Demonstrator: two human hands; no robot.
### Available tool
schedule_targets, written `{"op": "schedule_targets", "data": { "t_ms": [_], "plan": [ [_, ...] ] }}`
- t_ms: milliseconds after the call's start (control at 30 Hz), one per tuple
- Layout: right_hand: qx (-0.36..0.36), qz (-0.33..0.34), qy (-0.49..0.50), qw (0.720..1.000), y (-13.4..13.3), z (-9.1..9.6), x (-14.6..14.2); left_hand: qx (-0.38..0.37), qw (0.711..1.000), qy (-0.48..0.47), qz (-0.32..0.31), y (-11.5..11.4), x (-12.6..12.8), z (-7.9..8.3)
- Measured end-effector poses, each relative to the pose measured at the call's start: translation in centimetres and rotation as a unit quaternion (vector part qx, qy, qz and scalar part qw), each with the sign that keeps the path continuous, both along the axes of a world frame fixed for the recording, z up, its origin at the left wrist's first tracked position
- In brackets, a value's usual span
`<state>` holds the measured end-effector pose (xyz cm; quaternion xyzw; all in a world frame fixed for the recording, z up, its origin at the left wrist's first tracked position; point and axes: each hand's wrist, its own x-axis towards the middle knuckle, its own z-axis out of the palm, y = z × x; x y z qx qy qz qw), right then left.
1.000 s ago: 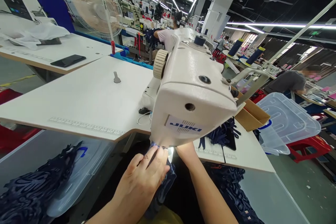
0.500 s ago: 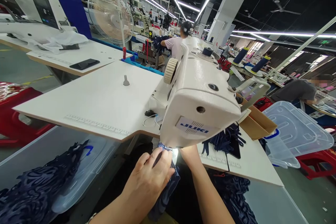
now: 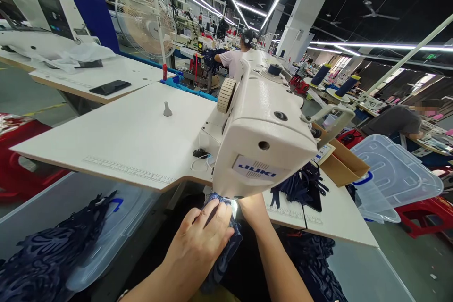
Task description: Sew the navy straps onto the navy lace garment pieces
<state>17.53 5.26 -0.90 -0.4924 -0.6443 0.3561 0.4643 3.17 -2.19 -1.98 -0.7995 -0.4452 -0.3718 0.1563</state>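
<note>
Far left, low: clear plastic bin (image 3: pixel 116 226) w/ a heap of navy cut-out pieces. Next, the white flat sewing table (image 3: pixel 123 137). Your left hand (image 3: pixel 201 240) sits at its front edge, fingers pressed together, clamping the dark navy cut-out fabric piece (image 3: pixel 226 247) right under the cream JUKI sewing machine head (image 3: pixel 262 132); the rest hangs twd your lap. It looks light, limp & prob. snag-prone at the holes, so hold a solid edge close to the needle, kept flat, not by a loop. Your right hand (image 3: pixel 252 206): wrist only, fingers hidden under the head, can't tell its grip. Right of it: pile of navy strips (image 3: pixel 300 186), brown cardboard box (image 3: pixel 345 163), clear plastic lid (image 3: pixel 392 170).
</note>
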Motion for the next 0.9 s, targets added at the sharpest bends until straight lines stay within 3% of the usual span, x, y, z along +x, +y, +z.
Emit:
{"op": "schedule_targets", "data": {
  "t_ms": [600, 900],
  "plan": [
    [0.021, -0.031, -0.035, 0.999, 0.1, 0.1, -0.4, -0.007, 1.000, -0.018, -0.007, 0.5, 0.1, 0.1],
    [0.065, 0.000, -0.104, 0.992, 0.6, -1.4, 0.6, -0.032, 0.999, -0.020, 0.015, 0.4, -0.2, -0.5]
  ]
}}
